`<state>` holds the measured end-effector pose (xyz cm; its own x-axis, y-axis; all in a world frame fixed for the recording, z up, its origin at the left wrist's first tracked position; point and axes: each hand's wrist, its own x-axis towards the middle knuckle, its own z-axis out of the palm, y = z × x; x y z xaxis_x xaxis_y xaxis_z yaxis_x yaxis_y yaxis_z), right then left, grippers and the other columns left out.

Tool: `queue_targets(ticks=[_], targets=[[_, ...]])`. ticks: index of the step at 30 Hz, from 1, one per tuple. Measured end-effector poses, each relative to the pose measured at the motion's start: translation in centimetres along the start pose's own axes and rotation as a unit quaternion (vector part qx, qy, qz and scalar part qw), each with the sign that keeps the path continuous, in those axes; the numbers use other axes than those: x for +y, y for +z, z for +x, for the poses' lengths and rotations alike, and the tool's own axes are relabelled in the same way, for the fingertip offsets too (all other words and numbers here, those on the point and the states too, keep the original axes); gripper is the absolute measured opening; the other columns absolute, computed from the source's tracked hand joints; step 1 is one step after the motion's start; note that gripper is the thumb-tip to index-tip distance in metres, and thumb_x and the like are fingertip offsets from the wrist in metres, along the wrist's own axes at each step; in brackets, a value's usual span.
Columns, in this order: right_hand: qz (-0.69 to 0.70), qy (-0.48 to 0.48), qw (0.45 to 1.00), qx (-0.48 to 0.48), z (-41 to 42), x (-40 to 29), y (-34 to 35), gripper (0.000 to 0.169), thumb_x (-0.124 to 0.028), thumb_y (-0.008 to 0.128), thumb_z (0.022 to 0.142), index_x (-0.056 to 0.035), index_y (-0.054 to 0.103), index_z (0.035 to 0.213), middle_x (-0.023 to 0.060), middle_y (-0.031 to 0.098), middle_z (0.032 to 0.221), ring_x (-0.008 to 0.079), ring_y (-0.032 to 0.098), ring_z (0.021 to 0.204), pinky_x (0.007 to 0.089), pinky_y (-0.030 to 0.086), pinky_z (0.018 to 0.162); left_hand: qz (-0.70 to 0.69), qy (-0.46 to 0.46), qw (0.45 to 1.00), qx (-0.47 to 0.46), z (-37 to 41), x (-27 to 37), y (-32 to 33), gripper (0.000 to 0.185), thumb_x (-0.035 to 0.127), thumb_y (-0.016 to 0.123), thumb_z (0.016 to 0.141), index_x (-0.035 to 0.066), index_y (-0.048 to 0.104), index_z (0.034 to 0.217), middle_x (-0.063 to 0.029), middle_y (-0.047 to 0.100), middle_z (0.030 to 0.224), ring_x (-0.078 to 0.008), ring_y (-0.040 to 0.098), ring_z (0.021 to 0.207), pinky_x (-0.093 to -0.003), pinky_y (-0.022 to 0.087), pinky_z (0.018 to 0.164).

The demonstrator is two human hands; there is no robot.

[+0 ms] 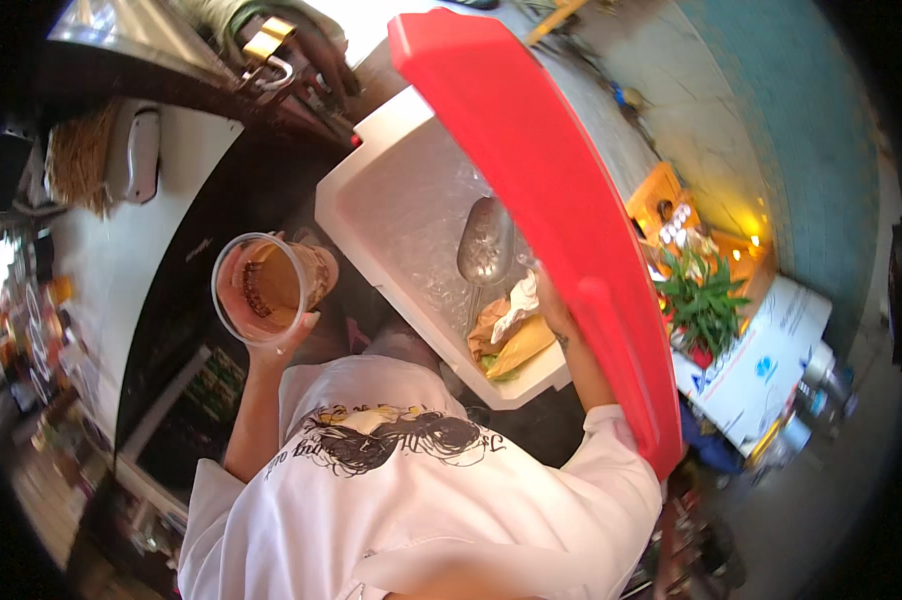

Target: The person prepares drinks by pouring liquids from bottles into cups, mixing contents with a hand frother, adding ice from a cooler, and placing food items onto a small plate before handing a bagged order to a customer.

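Note:
My left hand grips a clear plastic cup part-filled with a brown drink, with dark print on its side. To its right stands an open white cooler box holding ice. My right arm reaches into the cooler beneath its raised red lid. The lid hides most of my right hand, so its grasp cannot be made out. Near that hand, a metal ice scoop lies on the ice. Crumpled white paper and a yellow packet rest in the cooler's near corner.
A brass padlock hangs at the upper left, beyond the cooler. On the left is a white counter with a dark side. A potted plant and a white printed box stand right of the lid.

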<state>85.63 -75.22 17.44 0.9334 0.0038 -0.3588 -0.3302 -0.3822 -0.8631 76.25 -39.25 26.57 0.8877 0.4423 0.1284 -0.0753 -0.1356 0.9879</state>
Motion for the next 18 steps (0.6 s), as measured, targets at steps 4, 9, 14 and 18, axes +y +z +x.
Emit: queue_targets(ticks=[4,9,14,18], targets=[[0.098,0.471,0.877,-0.017,-0.4,17.7,4.7,0.032,-0.032,0.063,0.08,-0.0021,0.057,0.09,0.0049,0.055,0.079,0.0135,0.051,0.069,0.0278,0.041,0.06,0.019,-0.028,0.999,0.003,-2.2,0.3,1.9,0.097,0.02,0.085,0.06,0.004,0.025,0.135,-0.0127,0.044,0.126,-0.0254,0.047,0.116,-0.0405,0.038,0.101],[-0.036,0.389,0.917,0.08,-1.7,19.4,9.9,0.028,-0.024,0.061,0.08,-0.0007,0.053,0.094,0.006,0.052,0.067,0.0156,0.049,0.053,0.0305,0.039,0.047,0.049,-0.049,0.998,-0.01,-2.8,-0.8,3.4,0.095,0.011,0.084,0.059,0.003,0.026,0.134,-0.0117,0.045,0.125,-0.024,0.048,0.115,-0.0394,0.039,0.099],[0.145,0.441,0.884,-0.052,-5.3,6.6,6.5,0.011,-0.012,0.049,0.083,-0.0021,0.052,0.088,0.0053,0.049,0.059,0.0148,0.046,0.043,0.0283,0.035,0.035,0.023,-0.098,0.994,0.033,-2.4,-2.5,5.0,0.097,0.011,0.087,0.054,0.004,0.03,0.132,-0.0114,0.043,0.126,-0.0229,0.046,0.116,-0.0376,0.038,0.1],[0.079,0.481,0.871,-0.052,0.2,9.9,9.1,0.011,-0.008,0.04,0.084,-0.0031,0.049,0.087,0.0063,0.048,0.058,0.0148,0.041,0.036,0.0273,0.031,0.031,0.087,-0.017,0.996,0.023,-1.4,-5.5,5.6,0.106,0.02,0.091,0.047,0.006,0.03,0.133,-0.0122,0.037,0.131,-0.0229,0.04,0.121,-0.0373,0.033,0.103]])
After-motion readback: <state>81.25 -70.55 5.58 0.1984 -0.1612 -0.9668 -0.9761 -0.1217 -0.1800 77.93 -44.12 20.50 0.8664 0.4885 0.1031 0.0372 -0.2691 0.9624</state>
